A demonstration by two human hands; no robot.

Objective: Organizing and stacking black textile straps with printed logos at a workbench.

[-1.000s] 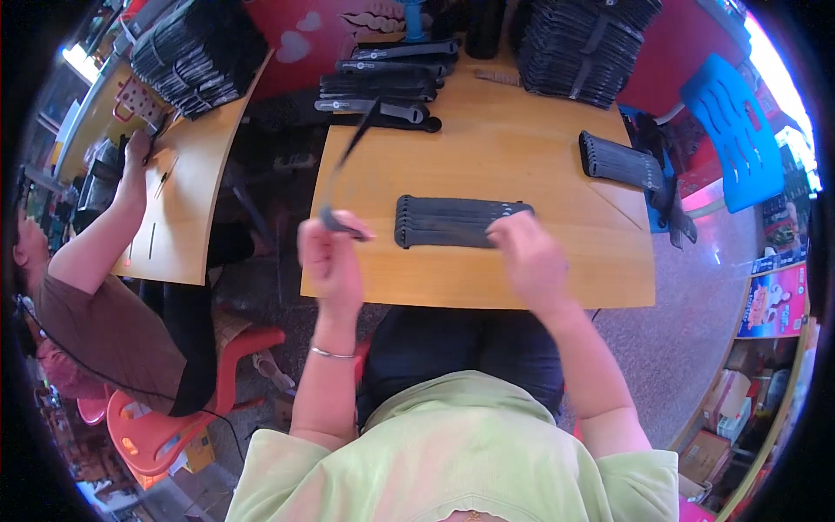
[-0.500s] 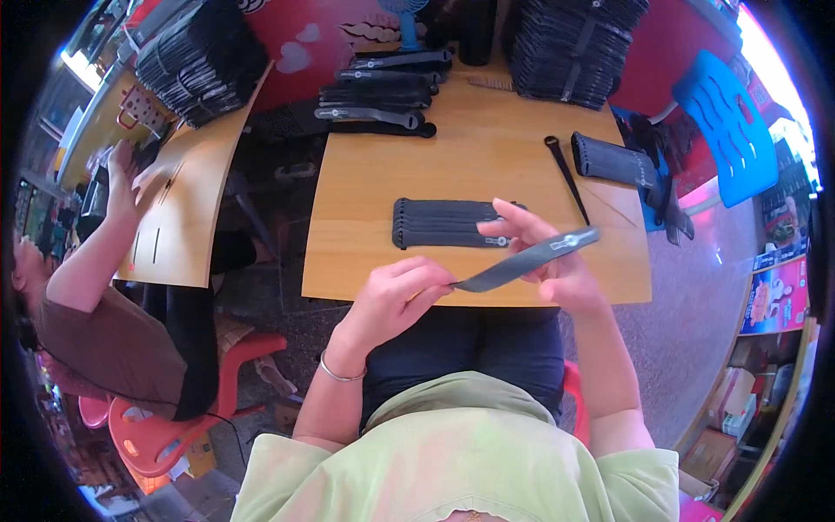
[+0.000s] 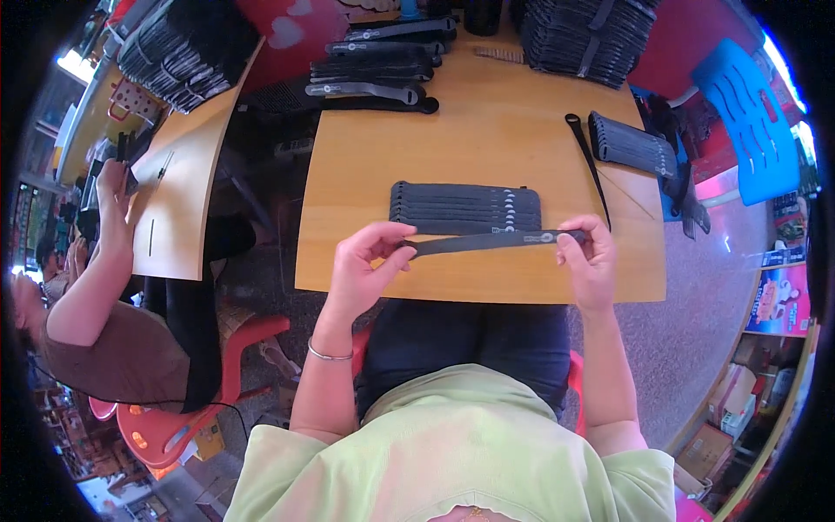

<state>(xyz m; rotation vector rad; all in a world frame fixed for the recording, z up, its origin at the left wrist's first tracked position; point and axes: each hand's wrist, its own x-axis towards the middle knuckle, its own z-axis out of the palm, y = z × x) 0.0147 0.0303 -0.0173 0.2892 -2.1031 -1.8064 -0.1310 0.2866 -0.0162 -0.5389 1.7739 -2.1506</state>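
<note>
A flat black strap (image 3: 483,244) with a light printed mark near its right end is stretched almost level above the table's front part. My left hand (image 3: 370,265) pinches its left end between thumb and fingers. At the marked right end, my right hand (image 3: 590,264) grips it the same way. Just beyond the strap lies a row of overlapping black straps (image 3: 452,205), their light marks lined up toward the right and their ends rounded at the left. The held strap partly covers the row's near edge.
On the wooden table (image 3: 487,130) are a pile of black straps (image 3: 370,90) at far left, a tied stack (image 3: 587,43) at far right, a loose strap (image 3: 584,157) and a strap bundle (image 3: 633,146). A blue chair (image 3: 748,122) stands right; a co-worker (image 3: 113,348) sits left at another table (image 3: 178,226).
My right hand has closed on the strap's marked end, having been spread behind it before. The strap has gone from slanting upward to nearly level. The view has shifted slightly.
</note>
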